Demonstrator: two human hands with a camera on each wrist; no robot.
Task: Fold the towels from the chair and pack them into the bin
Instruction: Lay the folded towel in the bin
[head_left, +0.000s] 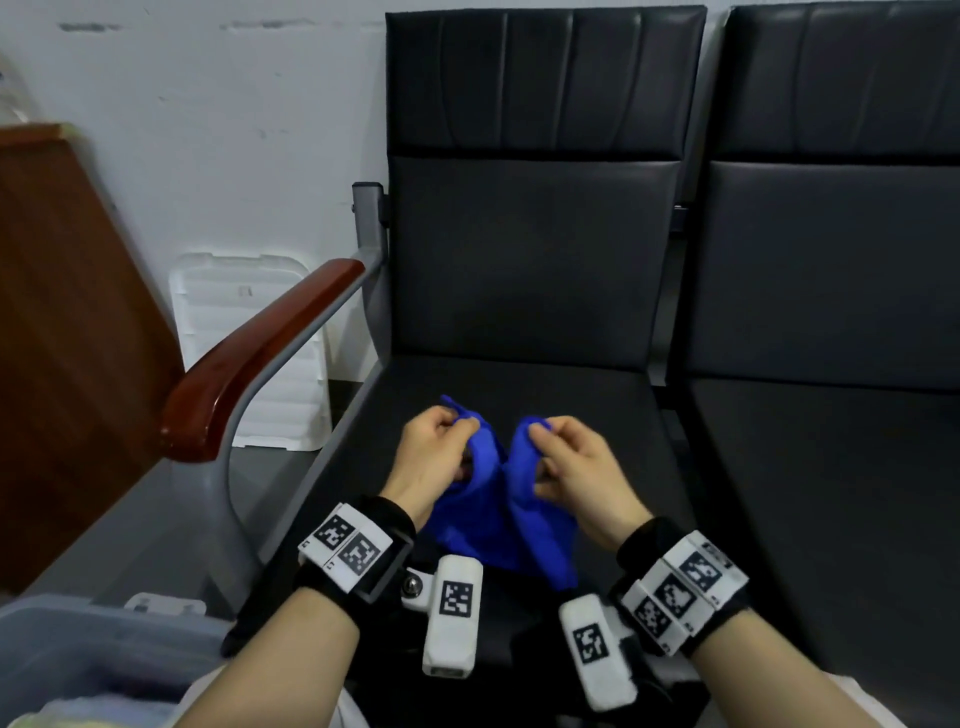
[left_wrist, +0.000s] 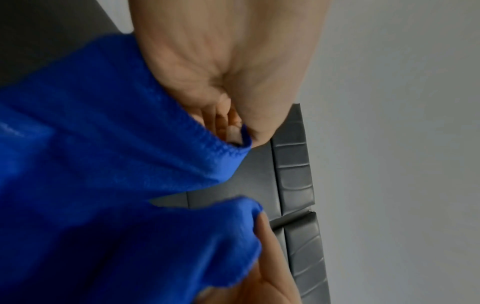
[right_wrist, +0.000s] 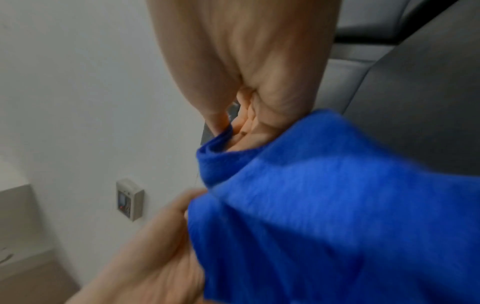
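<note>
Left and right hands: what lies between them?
A sagging span of the blue towel, pinched by left hand and right hand; head view.

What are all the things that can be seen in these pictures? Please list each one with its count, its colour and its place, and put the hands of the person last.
blue towel: one, blue, held up over the front of the left chair seat
chairs: two, black padded, side by side against the wall
armrest: one, reddish-brown wood on a grey frame, left of the chairs
bin: one, grey-blue, bottom left corner; contents unclear
foam piece: one, white, leaning on the wall behind the armrest
wooden board: one, brown, far left
wrist devices: several, white with black markers, on black wristbands
left hand: one, pinches a towel edge
right hand: one, pinches the other towel edge
</note>
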